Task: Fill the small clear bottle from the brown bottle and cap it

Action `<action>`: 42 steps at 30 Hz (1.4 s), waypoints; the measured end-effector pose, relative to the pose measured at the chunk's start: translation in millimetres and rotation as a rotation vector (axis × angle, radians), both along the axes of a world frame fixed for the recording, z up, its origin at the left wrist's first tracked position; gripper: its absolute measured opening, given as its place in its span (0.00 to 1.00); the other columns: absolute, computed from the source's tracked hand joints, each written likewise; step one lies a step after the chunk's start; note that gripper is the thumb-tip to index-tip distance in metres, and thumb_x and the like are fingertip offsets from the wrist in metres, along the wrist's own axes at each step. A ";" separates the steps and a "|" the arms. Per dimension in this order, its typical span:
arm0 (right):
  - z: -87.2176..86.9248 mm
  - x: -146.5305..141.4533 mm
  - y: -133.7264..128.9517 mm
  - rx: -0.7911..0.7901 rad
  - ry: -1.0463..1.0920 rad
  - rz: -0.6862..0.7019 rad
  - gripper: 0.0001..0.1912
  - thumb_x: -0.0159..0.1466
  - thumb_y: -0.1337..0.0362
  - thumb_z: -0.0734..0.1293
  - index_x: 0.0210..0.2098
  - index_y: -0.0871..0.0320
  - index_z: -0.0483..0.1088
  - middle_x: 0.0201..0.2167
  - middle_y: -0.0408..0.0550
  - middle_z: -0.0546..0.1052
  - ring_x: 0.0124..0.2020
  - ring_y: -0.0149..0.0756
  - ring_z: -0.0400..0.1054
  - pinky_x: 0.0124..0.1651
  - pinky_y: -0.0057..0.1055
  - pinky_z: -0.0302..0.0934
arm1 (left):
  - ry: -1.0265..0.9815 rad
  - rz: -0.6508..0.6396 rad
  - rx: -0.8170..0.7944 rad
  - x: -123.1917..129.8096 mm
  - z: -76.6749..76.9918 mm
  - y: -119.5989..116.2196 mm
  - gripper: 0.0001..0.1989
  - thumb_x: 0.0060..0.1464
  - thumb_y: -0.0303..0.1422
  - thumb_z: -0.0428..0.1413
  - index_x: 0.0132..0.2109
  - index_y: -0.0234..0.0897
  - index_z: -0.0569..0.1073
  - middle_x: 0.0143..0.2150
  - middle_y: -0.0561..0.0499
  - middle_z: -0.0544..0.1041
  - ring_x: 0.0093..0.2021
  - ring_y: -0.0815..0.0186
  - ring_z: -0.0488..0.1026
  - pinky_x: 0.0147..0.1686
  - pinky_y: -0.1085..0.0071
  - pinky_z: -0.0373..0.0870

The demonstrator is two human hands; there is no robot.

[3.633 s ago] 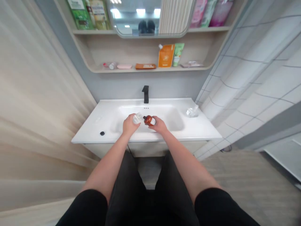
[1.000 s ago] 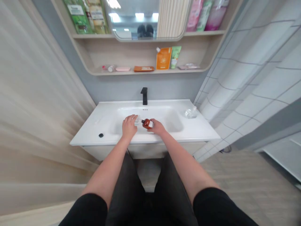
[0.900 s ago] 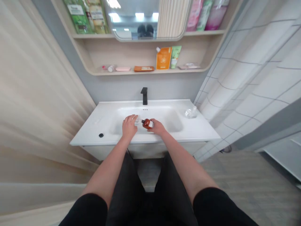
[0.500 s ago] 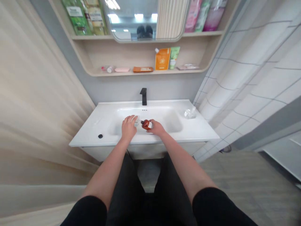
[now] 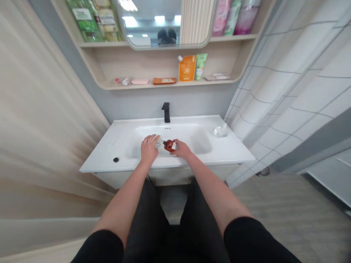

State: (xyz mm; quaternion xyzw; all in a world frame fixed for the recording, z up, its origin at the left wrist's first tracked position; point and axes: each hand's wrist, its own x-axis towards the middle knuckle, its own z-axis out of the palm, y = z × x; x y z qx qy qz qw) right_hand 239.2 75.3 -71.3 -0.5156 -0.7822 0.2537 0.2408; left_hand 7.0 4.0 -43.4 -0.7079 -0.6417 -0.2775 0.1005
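Over the white sink (image 5: 201,140), my right hand (image 5: 182,148) is wrapped round a reddish-brown bottle (image 5: 169,145) with a pale label. The bottle is tipped on its side, its dark neck pointing left. My left hand (image 5: 148,147) grips a small clear container (image 5: 158,143), which is partly hidden by the fingers. The bottle's neck is right at the clear container's opening; whether they touch, I cannot tell. Any liquid passing between them is too small to make out.
A small black cap (image 5: 116,160) lies on the counter at the left. On the right stands a clear plastic bottle (image 5: 220,130). The black faucet (image 5: 166,112) rises behind the basin. Above it, a shelf (image 5: 109,86) carries an orange pouch (image 5: 187,68), a green tube (image 5: 201,67) and several other items.
The whole view has shifted slightly. Both hands keep their hold, with the bottle still tipped toward the clear container.
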 end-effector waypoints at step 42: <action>4.8 0.9 -2.6 0.043 0.058 0.052 0.40 0.52 0.59 0.85 0.62 0.52 0.75 0.57 0.50 0.84 0.56 0.51 0.79 0.60 0.40 0.70 | 0.090 -0.027 0.028 -2.9 11.9 1.2 0.38 0.56 0.17 0.54 0.71 0.47 0.74 0.73 0.46 0.73 0.74 0.48 0.65 0.72 0.50 0.64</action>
